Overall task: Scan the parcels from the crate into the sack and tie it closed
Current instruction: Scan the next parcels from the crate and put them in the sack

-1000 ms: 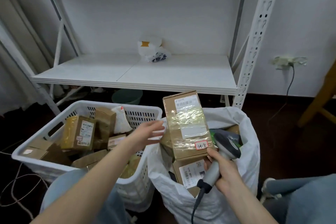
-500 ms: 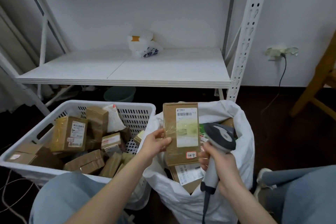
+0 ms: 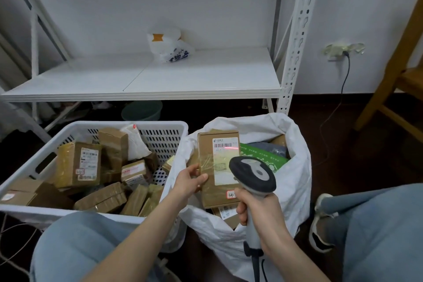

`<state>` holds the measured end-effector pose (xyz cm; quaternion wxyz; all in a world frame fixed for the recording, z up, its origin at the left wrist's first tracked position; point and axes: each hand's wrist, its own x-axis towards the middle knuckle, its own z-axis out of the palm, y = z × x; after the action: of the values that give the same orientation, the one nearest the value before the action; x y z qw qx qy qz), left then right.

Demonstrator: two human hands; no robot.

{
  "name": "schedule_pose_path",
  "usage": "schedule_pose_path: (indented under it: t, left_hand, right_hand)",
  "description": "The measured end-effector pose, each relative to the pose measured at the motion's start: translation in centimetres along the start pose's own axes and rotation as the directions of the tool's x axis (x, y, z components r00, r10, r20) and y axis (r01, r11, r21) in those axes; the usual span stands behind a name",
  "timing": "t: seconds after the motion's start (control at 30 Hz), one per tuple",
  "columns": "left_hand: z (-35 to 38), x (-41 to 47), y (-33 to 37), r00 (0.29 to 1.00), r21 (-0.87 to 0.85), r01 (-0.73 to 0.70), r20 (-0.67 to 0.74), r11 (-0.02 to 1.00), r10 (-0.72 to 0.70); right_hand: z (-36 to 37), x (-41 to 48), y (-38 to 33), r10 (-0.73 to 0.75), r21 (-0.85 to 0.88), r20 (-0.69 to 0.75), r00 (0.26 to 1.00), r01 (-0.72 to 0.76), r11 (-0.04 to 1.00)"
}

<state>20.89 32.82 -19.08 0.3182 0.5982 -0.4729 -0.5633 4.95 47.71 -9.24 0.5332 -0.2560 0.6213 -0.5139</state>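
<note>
My left hand (image 3: 191,181) grips a tall brown cardboard parcel (image 3: 211,186) by its left edge, upright over the open white sack (image 3: 295,181). My right hand (image 3: 258,210) holds a grey barcode scanner (image 3: 253,174) by its handle, pointed at the parcel. A red scan line lies across the parcel's white label just below the barcode. The white plastic crate (image 3: 160,126) on the left holds several taped brown parcels (image 3: 79,165). Inside the sack I see another boxed parcel (image 3: 225,213) and a green bag (image 3: 263,158).
A white metal shelf (image 3: 206,75) stands behind, with a plastic bag (image 3: 169,46) on it. A green basin (image 3: 142,110) sits under the shelf. A wooden chair leg (image 3: 393,57) is at right, a wall socket (image 3: 343,49) with cable. My knees and shoe (image 3: 320,231) frame the bottom.
My left hand moved from the crate rim onto the parcel and now grips it. The parcel turned upright and lower, and the scanner's red line now shows on its label.
</note>
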Motion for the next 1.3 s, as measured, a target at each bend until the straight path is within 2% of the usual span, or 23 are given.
schedule_pose_path:
  t: [0.7, 1.3]
  left_hand:
    - [0.0, -0.1, -0.7, 1.0, 0.027, 0.017, 0.007, 0.999, -0.018]
    - [-0.1, -0.6, -0.3, 1.0, 0.058, 0.014, -0.004, 0.998, -0.014]
  right_hand:
    - [0.0, -1.2, -0.6, 0.002, -0.082, 0.022, 1.0, 0.0, 0.997]
    - [-0.1, -1.2, -0.7, 0.01, -0.071, 0.043, 0.999, -0.007, 0.997]
